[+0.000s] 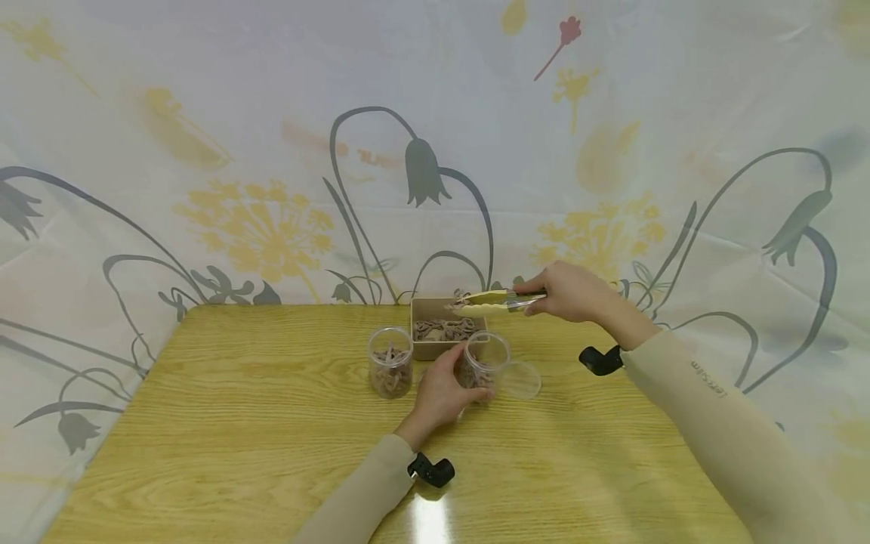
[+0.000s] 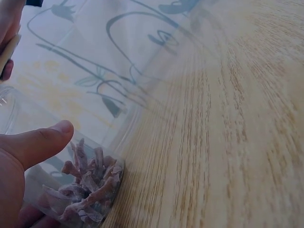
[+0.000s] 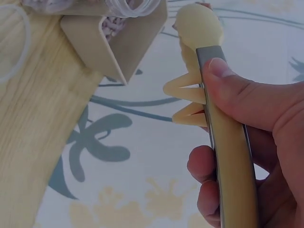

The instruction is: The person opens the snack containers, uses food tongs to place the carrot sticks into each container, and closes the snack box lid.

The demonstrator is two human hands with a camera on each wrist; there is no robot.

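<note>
My right hand [image 1: 569,293] grips a pair of yellow-tipped tongs [image 1: 489,302] above the beige box [image 1: 445,350], with some brownish strips [image 1: 461,298] between the tips. More of these strips, dried-looking, lie inside the box. My left hand [image 1: 443,393] holds a clear plastic jar [image 1: 488,351] upright on the table, thumb on its near side. In the left wrist view, pale-dusted brown pieces [image 2: 90,185] fill the bottom of that jar. The right wrist view shows my thumb along the handle of the tongs [image 3: 232,166].
Left of the box stands a second clear jar [image 1: 390,370], open on top and partly filled with similar strips. A round clear lid [image 1: 522,380] lies on the wooden table [image 1: 272,438] right of the held jar. Behind the table hangs a flower-patterned cloth [image 1: 272,113].
</note>
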